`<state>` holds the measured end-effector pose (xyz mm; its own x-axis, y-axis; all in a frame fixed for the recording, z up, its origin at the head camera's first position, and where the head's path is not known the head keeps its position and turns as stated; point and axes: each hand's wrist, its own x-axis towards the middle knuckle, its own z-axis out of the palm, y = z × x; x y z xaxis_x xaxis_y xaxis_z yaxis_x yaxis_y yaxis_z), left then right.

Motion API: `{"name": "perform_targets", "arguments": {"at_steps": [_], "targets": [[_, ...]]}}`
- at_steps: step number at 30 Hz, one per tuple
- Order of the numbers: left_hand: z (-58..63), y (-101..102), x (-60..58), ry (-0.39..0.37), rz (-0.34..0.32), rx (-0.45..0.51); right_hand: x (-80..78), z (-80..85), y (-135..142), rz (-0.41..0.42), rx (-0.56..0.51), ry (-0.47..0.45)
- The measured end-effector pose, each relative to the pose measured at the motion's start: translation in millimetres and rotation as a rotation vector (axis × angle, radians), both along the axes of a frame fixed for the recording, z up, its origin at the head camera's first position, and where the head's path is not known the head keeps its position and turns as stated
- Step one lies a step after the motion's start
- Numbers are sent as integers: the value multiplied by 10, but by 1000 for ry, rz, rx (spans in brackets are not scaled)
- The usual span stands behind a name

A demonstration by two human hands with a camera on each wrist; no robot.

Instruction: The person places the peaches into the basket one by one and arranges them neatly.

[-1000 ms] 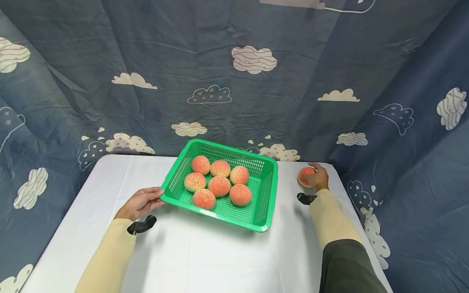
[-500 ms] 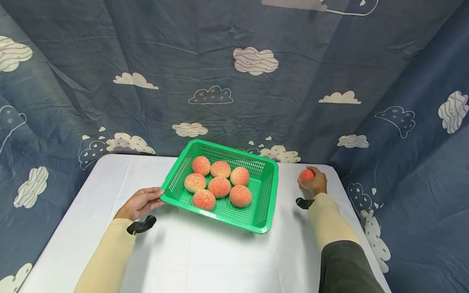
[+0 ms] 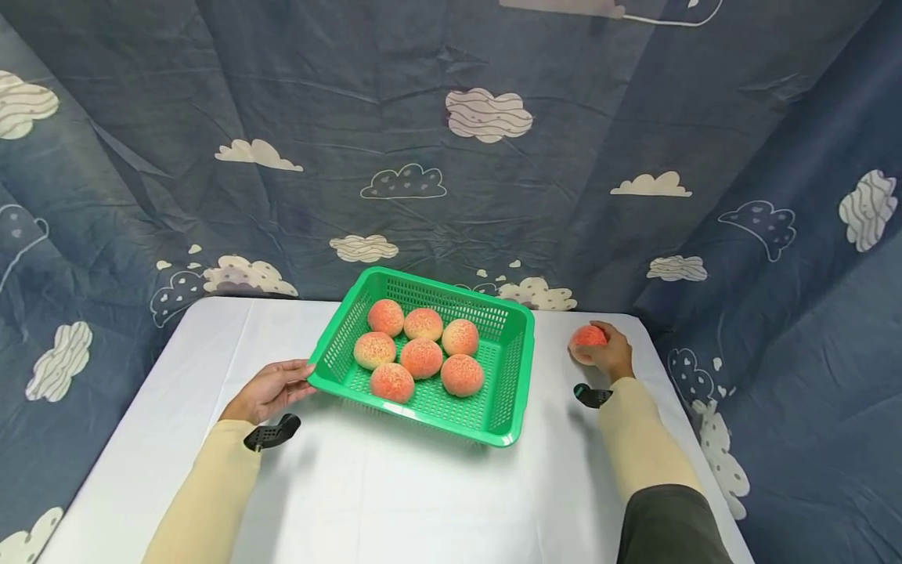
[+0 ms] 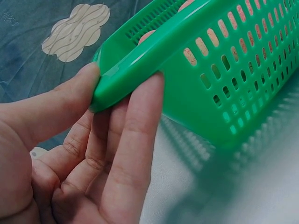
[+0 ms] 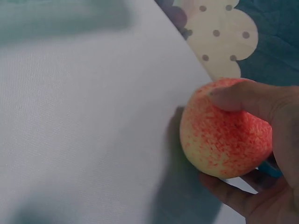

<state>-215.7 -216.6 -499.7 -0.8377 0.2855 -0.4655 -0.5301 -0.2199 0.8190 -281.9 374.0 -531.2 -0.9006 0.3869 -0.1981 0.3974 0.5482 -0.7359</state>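
Note:
A green perforated plastic basket point(image 3: 510, 392) stands in the middle of the table, turned at a slight angle, with several red-and-yellow peaches point(image 3: 421, 359) inside. My left hand point(image 3: 271, 389) pinches the basket's near left corner; in the left wrist view the thumb point(image 4: 77, 88) lies on the rim and the fingers are under it. At the far right of the table my right hand point(image 3: 611, 352) grips a single peach point(image 3: 586, 345). The right wrist view shows that peach point(image 5: 219, 140) between thumb and fingers, with its shadow on the white cloth.
A white cloth covers the table point(image 3: 395, 501). Its far edge meets a dark blue curtain point(image 3: 409, 219) with cloud prints, which also hangs along both sides. Black wrist mounts point(image 3: 273, 433) sit on both sleeves.
My right hand has closed around the lone peach and shifted it very slightly at the table's far right. The left hand and the basket have stayed in place.

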Motion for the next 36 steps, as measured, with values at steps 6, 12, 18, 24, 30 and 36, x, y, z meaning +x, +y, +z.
{"name": "perform_targets", "arguments": {"at_steps": [6, 12, 18, 24, 30, 36], "targets": [[7, 5, 6, 2, 1, -17, 47, 53, -20, 0, -48, -28], [10, 15, 11, -5, 11, -19, 113, 109, -66, 8, -79, -21], [6, 17, 14, -18, 15, -22, 215, 205, -119, 20, -64, 9], [4, 32, 32, -9, 8, -15, 390, 397, -186, 82, -89, 58], [6, 42, 48, -9, 8, 3, 552, 566, -271, 132, -98, 103], [2, 30, 43, 9, 9, -17, 706, 690, -352, 189, -159, 154]]}}
